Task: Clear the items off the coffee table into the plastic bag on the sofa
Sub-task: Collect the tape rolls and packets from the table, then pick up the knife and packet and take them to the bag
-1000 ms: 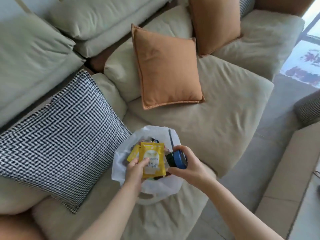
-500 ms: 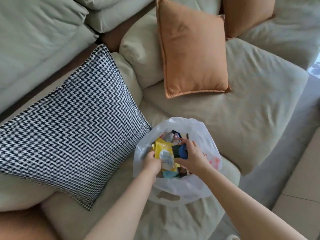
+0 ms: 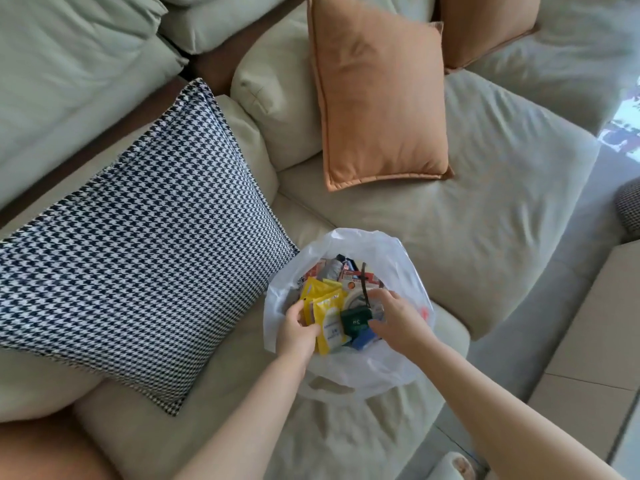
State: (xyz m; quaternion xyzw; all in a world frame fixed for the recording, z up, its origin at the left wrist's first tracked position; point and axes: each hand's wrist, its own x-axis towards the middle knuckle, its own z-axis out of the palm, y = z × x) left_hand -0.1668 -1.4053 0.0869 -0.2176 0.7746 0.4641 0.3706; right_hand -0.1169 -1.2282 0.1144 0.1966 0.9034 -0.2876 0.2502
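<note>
White, thin plastic forms the plastic bag (image 3: 349,372), slumped open on the sofa (image 3: 485,244) seat at about six o'clock in the view, its mouth gaping upward so things can be dropped straight in. Both forearms reach in from the bottom edge. The left hand (image 3: 298,332), at the bag's nine o'clock rim, curls its fingers round the yellow packets (image 3: 327,311), probably to steer them down among the contents. The right hand (image 3: 398,320), at the three o'clock side, lies over a green box (image 3: 356,321) and a blue item (image 3: 364,339); its fingers bend down toward them, but whether it grips either I cannot tell. Deeper in the bag lie red-and-white cartons (image 3: 356,277) and a dark strap, so the bag already looks well filled and new pieces may sit high. At ten o'clock a houndstooth cushion (image 3: 138,254) presses against the bag's side, crowding the left hand. Farther off, at twelve o'clock, an orange cushion (image 3: 377,95) leans on the backrest, well apart. The coffee table is not clearly in view
</note>
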